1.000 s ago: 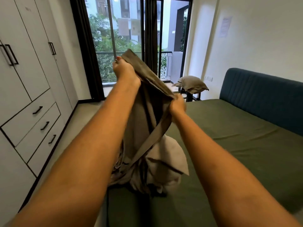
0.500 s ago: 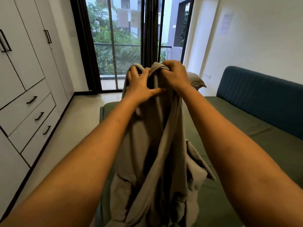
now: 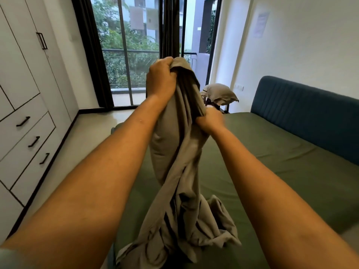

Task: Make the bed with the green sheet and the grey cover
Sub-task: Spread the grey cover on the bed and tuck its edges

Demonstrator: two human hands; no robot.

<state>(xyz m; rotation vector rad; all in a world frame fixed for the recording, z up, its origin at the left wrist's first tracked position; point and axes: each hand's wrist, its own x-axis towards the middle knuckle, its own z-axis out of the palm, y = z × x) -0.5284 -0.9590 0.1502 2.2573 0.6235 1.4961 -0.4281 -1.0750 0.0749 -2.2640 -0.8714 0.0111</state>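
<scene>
The grey cover (image 3: 174,152) hung in a long bunch above the bed (image 3: 115,129), and its lower end lay crumpled on the green sheet (image 3: 272,162) at the near edge of the bed. The left hand (image 3: 161,78) held the top of the cover, high above the bed, with the fingers curled tightly round the gathered cloth. The right hand (image 3: 208,121) was lower and closer to the bed. It was a little blurred, but its fingers were closed on a fold at the side of the cover. Both bare forearms reached forward over the bed. The green sheet covered the mattress almost smoothly, with a few soft wrinkles, up to the dark blue headboard (image 3: 303,105) at the right end of the bed. Beyond the far side of the bed a grey pillow (image 3: 219,92) rested on a dark stool (image 3: 227,108). Behind this, further from the bed, stood a glass door (image 3: 132,55) with a dark curtain (image 3: 169,26). A white wardrobe (image 3: 29,94) with black handles stood across the floor (image 3: 87,136) from the left end of the bed.
</scene>
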